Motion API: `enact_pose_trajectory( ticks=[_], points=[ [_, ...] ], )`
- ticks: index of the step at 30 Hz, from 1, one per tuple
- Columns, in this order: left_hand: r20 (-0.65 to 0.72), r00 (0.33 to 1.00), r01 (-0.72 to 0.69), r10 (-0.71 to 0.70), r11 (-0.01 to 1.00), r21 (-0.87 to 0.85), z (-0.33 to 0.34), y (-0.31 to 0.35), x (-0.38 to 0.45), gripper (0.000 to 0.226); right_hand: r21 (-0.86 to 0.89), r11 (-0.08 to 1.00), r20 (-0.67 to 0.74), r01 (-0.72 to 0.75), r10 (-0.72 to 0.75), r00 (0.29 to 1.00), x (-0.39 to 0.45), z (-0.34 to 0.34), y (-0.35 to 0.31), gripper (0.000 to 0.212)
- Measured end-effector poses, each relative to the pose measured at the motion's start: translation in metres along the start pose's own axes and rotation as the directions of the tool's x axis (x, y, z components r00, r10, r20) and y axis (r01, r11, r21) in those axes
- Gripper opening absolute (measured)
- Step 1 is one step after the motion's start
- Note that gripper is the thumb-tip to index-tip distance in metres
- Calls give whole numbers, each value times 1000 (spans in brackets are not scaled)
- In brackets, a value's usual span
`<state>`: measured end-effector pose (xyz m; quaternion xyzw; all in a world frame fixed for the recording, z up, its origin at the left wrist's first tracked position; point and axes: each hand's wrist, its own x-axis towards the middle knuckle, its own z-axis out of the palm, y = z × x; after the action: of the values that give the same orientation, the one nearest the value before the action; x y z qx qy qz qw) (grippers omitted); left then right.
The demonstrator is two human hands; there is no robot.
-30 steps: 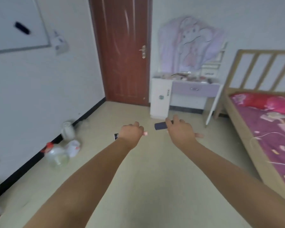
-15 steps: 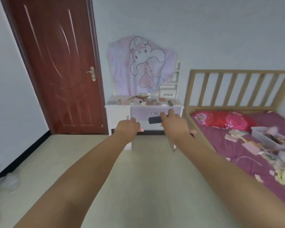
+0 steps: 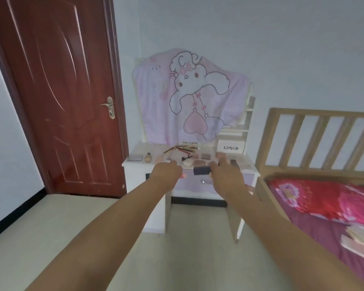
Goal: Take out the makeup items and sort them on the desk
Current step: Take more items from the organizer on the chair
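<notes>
1. We held both arms stretched forward toward the white dressing desk (image 3: 250, 168) against the far wall, between the red door (image 3: 57, 97) and the wooden bed (image 3: 315, 143)
2. Our right hand (image 3: 225, 175) pinched a dark, blocky makeup item (image 3: 201, 170) between thumb and fingers, its free end pointing left, in front of the desk's front edge
3. Our left hand (image 3: 166, 171) was curled round a slim item; only a pink tip (image 3: 183, 176) showed at the right of the fist, so we could not tell what it was
4. On the desk top lay brushes and pencils (image 3: 181, 149) in a loose fan, a small bottle (image 3: 148, 157), a grey compact (image 3: 134, 157) and several palettes (image 3: 205, 156) in a row
5. A pink cartoon blanket (image 3: 189, 97) hung behind the desk
</notes>
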<state>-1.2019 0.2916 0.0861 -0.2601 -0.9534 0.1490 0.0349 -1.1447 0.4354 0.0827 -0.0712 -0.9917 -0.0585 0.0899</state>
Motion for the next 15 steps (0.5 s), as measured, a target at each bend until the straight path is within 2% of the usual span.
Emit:
enact_pose_trajectory(
  ticks=[8, 15],
  points=[
    [12, 997, 83, -82, 996, -23, 1, -77, 216, 40, 73, 993, -49, 95, -91, 995, 254, 30, 15, 29],
    [20, 992, 125, -124, 992, -33, 48, -159, 374, 39, 133, 990, 6, 46, -47, 999, 427, 100, -7, 28]
  ],
)
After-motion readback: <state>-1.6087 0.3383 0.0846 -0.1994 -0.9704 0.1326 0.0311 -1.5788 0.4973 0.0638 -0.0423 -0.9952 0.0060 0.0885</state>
